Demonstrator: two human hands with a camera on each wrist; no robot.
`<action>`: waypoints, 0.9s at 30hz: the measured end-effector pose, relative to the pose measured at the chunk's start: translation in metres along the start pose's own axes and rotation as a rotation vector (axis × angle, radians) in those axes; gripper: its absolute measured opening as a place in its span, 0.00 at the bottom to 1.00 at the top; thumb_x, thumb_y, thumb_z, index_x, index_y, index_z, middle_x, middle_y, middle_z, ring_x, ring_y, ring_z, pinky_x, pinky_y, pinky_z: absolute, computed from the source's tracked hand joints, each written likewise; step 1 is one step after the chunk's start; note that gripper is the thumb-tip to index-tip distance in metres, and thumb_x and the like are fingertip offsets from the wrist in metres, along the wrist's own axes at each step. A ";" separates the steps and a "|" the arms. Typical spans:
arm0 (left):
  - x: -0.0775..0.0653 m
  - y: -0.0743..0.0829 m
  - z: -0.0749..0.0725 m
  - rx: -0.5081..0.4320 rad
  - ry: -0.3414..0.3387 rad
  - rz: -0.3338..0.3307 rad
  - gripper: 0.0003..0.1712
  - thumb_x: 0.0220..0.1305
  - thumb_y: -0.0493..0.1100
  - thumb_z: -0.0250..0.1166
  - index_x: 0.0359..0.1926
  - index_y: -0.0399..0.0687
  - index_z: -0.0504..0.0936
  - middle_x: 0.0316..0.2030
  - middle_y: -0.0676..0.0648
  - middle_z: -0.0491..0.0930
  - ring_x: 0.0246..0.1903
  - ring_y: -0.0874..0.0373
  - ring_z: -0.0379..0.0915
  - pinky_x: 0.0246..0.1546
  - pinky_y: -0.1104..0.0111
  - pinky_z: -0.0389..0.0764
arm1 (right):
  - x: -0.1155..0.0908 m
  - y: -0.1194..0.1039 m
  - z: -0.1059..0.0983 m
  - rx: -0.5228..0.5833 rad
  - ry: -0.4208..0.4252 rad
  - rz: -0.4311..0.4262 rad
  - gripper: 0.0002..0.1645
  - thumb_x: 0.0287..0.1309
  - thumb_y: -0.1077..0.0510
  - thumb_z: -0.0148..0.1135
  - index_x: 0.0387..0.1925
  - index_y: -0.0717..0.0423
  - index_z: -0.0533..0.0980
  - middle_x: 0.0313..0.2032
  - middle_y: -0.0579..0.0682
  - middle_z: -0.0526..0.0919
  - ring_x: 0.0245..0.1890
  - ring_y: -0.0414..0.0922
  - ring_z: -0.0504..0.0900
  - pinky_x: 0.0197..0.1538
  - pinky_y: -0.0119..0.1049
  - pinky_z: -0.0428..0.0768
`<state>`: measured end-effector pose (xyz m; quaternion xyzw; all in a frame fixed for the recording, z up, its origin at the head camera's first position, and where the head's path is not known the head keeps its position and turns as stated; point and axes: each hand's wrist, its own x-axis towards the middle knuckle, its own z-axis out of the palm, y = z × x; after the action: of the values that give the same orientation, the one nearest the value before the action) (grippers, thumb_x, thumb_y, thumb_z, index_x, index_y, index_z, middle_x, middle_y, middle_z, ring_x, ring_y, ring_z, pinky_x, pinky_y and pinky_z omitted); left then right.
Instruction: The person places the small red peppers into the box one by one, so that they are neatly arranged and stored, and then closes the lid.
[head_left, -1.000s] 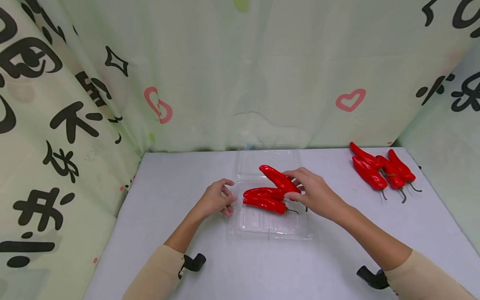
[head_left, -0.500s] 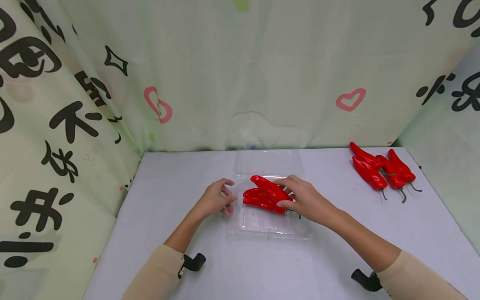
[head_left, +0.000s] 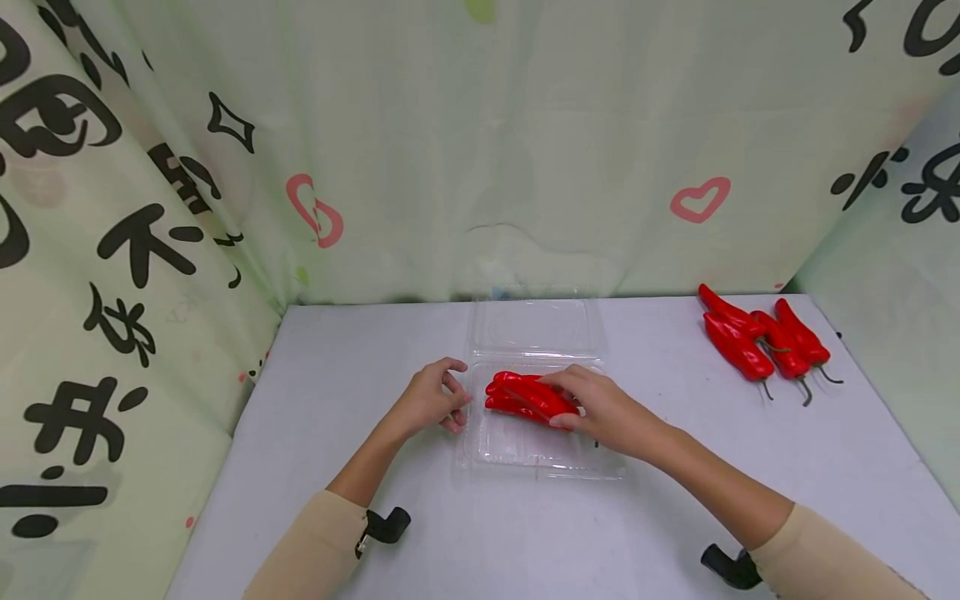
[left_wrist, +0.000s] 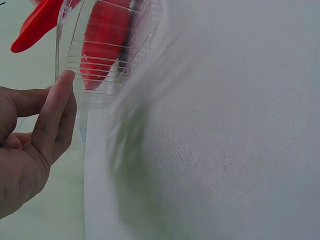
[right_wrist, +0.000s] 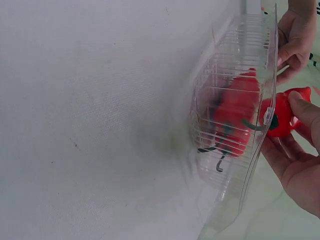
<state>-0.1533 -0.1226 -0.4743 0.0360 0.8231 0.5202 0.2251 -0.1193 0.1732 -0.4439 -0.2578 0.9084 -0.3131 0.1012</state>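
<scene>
A clear plastic clamshell box [head_left: 517, 448] stands in the middle of the white table, its lid [head_left: 536, 325] folded back towards the curtain. My right hand [head_left: 603, 414] grips a red pepper [head_left: 536, 395] by its stem end, between thumb and fingers, over the box. More red peppers [right_wrist: 235, 115] lie inside below it, seen through the clear wall in the right wrist view, with dark green stems. At the box's left side is my left hand [head_left: 433, 397], its fingers loosely bent. In the left wrist view a fingertip [left_wrist: 66, 79] is right at the rim.
Several red peppers [head_left: 742, 354] lie in a bunch at the table's back right. A pale green printed curtain [head_left: 510, 150] hangs behind the table [head_left: 360, 350] and along both sides.
My right hand has brought the pepper down and a little left, from above the box to right over the peppers in it. The left hand has stayed at the box's side.
</scene>
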 end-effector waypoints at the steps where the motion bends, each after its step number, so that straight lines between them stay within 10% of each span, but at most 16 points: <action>1: 0.000 0.000 0.000 -0.002 0.000 -0.002 0.29 0.69 0.33 0.66 0.69 0.39 0.69 0.37 0.40 0.79 0.20 0.53 0.83 0.25 0.64 0.89 | 0.000 0.000 0.001 -0.001 -0.004 -0.002 0.35 0.57 0.60 0.76 0.65 0.56 0.75 0.53 0.52 0.82 0.50 0.48 0.82 0.45 0.38 0.90; 27: -0.004 0.004 0.000 -0.008 0.008 0.011 0.29 0.68 0.32 0.66 0.68 0.38 0.70 0.36 0.41 0.79 0.20 0.54 0.82 0.24 0.64 0.88 | 0.002 -0.004 0.014 -0.058 -0.097 -0.062 0.32 0.53 0.60 0.79 0.60 0.54 0.80 0.54 0.52 0.82 0.54 0.49 0.80 0.46 0.34 0.88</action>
<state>-0.1508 -0.1215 -0.4695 0.0378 0.8217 0.5248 0.2192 -0.1143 0.1628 -0.4526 -0.3033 0.9028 -0.2770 0.1277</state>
